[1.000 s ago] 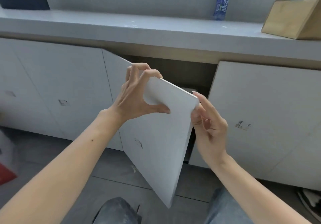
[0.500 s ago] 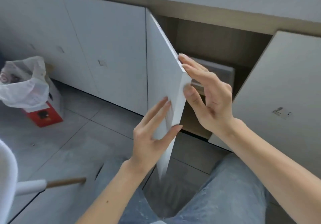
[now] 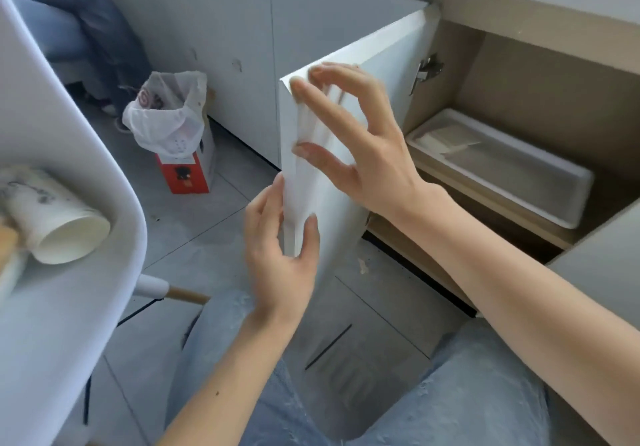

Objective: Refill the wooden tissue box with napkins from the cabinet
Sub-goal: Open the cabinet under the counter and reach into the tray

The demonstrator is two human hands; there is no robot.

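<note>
Lighting is soft, even daylight; no harsh glare anywhere. The white cabinet door (image 3: 367, 75) is the brightest surface, slightly washed out near the fingers (image 3: 311, 99) of the right hand (image 3: 360, 155). Those fingers are smeared by motion blur — ghosted streaks trail below them across the door edge. The left hand (image 3: 280, 238) is sharper, with mild blur at the fingertips. Beyond the right hand, the cabinet interior (image 3: 540, 99) sits in dim, warm shade; the tray (image 3: 540, 182) there is legible but low in contrast. Wide-angle distortion bends the chair (image 3: 69, 272) at the left edge — it is soft and out of focus.
</note>
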